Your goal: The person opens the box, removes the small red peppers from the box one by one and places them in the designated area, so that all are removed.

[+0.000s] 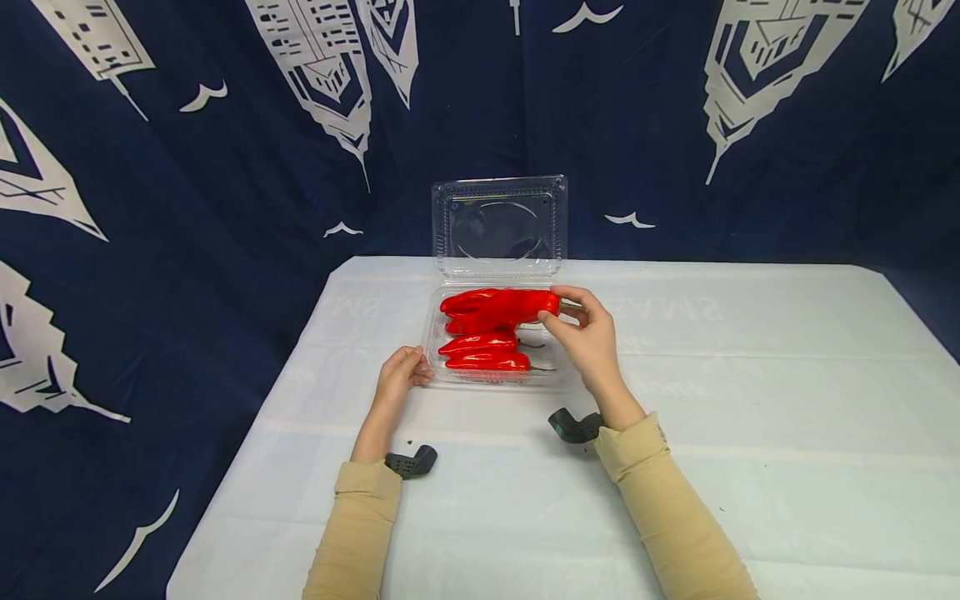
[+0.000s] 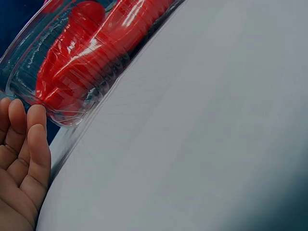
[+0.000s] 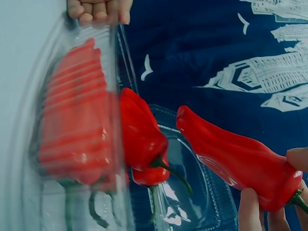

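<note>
A clear plastic clamshell box (image 1: 546, 377) with its lid (image 1: 499, 188) standing up holds several glossy red peppers (image 1: 487, 362), their green stems pointing right. By its stem end, my right hand (image 1: 596, 342) grips another red pepper (image 3: 236, 161), thumb on one side and fingers on the other. The right wrist view shows this pepper raised above those lying in the box. At the box's left front corner, my left hand (image 1: 397, 375) touches the wall with loosely extended fingers (image 2: 37, 144). No pepper is in that hand.
The box stands on a white-covered table (image 1: 750, 417), near its far edge. Behind hangs a dark blue cloth (image 1: 637, 125) printed with white buildings and birds. Black wrist devices (image 1: 576, 426) sit on both wrists, beside tan sleeves (image 1: 675, 508).
</note>
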Demonstrator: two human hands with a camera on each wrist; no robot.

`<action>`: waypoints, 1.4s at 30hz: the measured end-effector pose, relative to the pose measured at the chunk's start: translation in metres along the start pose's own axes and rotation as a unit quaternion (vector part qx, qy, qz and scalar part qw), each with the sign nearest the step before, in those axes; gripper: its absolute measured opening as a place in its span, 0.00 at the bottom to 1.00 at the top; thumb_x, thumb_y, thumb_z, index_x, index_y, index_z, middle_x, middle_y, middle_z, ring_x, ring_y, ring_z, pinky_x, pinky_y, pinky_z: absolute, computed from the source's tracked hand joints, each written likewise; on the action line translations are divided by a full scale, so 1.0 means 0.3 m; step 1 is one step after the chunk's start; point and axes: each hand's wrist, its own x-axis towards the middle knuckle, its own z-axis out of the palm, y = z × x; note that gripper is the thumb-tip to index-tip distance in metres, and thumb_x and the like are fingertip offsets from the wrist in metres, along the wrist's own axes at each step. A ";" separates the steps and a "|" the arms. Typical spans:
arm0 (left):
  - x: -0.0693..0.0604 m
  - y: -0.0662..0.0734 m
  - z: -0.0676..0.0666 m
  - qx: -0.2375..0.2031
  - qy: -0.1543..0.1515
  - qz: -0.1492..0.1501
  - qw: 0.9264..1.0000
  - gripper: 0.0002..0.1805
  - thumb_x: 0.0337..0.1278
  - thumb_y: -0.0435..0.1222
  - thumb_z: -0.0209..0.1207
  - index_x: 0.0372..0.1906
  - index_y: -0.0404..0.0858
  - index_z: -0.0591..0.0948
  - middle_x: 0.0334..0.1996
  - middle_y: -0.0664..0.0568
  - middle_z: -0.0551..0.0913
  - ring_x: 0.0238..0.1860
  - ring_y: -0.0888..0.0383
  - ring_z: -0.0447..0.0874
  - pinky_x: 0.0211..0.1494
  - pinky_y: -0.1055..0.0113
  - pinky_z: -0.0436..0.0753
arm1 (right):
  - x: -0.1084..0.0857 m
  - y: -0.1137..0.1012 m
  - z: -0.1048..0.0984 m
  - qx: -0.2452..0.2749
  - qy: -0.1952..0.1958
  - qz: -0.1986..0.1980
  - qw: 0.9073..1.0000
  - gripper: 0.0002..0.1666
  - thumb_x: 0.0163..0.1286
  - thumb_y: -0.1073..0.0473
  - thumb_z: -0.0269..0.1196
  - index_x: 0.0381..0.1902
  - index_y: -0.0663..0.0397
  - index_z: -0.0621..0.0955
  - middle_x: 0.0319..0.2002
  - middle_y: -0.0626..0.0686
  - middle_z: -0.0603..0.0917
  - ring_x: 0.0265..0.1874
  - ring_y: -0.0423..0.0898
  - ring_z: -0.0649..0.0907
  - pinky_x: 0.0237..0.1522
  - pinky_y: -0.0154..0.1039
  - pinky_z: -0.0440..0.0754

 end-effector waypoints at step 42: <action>-0.001 -0.011 0.005 0.003 0.012 0.016 1.000 0.11 0.69 0.35 0.47 0.30 0.32 0.71 0.23 0.51 0.75 0.26 0.61 0.78 0.32 0.73 0.78 | 0.024 -0.066 -0.148 -0.012 0.117 -0.011 0.993 0.20 0.61 0.64 0.64 0.52 0.59 0.77 0.50 0.54 0.80 0.47 0.43 0.76 0.52 0.39 0.74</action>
